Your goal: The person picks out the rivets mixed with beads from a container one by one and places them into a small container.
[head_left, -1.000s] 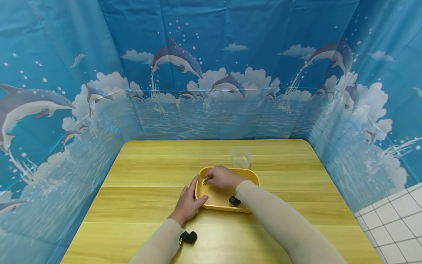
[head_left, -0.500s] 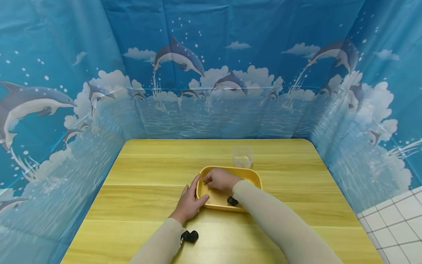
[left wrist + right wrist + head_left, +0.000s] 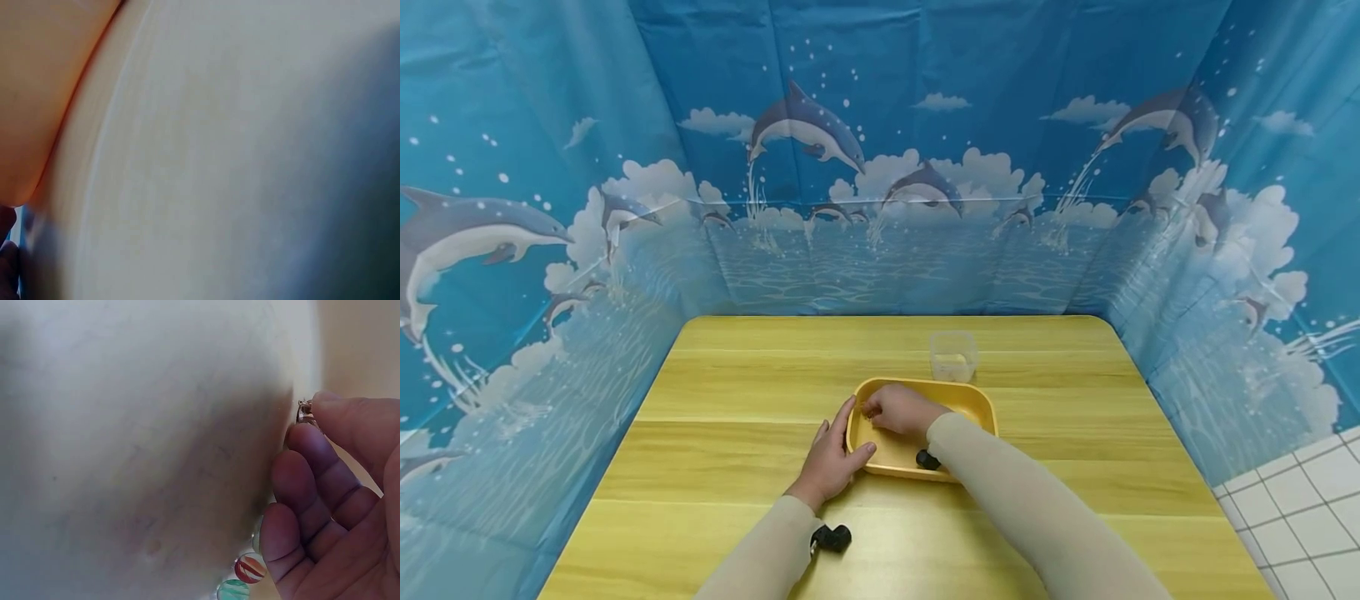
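A yellow tray [image 3: 880, 448] with raised sides sits on the table. My left hand [image 3: 826, 468] rests against its left end, fingers extended along the outside and thumb at the front rim. Inside the tray, near its left end, is my right hand [image 3: 904, 410]. Its thumb and index finger pinch a small gold-coloured metal piece [image 3: 304, 414], mostly hidden, so its kind is unclear. Below the curled fingers, the right wrist view has a red-swirled glass marble [image 3: 250, 568] and a green glass marble [image 3: 234, 590]; another is partly covered by a finger.
Behind the tray stands a clear plastic box [image 3: 953, 357]. The yellow wood-grain table [image 3: 737, 375] extends around the tray. Blue dolphin-print curtains [image 3: 865, 258] hang along the back and both sides. Black wrist cameras are strapped near both sleeves.
The right fingers have drawn together near the tray's left end. A gold-and-dark thing seen at the fingertips earlier is now covered in the head view. The left hand keeps its place.
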Tool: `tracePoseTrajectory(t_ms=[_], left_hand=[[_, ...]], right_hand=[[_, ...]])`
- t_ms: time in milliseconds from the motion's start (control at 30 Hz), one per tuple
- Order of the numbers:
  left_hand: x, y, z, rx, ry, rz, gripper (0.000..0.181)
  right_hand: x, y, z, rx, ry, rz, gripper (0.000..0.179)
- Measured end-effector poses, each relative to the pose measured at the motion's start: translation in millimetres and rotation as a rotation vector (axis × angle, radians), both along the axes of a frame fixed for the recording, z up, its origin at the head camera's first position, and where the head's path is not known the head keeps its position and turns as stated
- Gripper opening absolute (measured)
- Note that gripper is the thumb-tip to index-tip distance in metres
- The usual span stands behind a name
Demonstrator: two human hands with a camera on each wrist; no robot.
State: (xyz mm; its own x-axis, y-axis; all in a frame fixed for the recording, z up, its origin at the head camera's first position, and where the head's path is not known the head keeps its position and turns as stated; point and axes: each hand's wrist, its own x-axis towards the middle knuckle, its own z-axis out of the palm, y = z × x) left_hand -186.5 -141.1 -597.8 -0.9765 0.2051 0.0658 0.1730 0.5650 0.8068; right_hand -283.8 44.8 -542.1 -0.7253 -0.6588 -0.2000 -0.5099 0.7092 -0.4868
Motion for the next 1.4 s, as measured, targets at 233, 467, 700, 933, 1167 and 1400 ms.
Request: tracePoseTrajectory(t_ms=[233, 467, 700, 933, 1167, 1400], left_hand=[[2.0, -0.4, -0.1, 0.003, 0.006, 0.001, 0.083], [1.1, 0.5, 1.3, 0.009, 0.034, -0.005, 0.082], [-0.2, -0.3, -0.2, 0.007, 0.021, -0.007, 0.082], [0.6, -0.7, 1.2, 0.0, 0.024, -0.004, 0.082], [0.1, -0.6, 2.2, 0.008, 0.027, -0.007, 0.081], [0.4, -0.6, 4.4, 0.005, 0.017, -0.006, 0.082]], right_hand=[[2.0, -3.3, -3.1, 0.007, 0.041, 0.015, 0.027], [0.2, -3.7, -8.0, 0.024, 0.072, 0.008, 0.026], [2.1, -4.2, -7.8, 0.033, 0.091, 0.019, 0.028], [1.8, -2.5, -9.7, 0.003, 0.095, -0.006, 0.023], [0.8, -3.8, -11.1, 0.025, 0.12, 0.0, 0.025], [1.6, -5.0, -10.0, 0.053, 0.143, 0.028, 0.021]])
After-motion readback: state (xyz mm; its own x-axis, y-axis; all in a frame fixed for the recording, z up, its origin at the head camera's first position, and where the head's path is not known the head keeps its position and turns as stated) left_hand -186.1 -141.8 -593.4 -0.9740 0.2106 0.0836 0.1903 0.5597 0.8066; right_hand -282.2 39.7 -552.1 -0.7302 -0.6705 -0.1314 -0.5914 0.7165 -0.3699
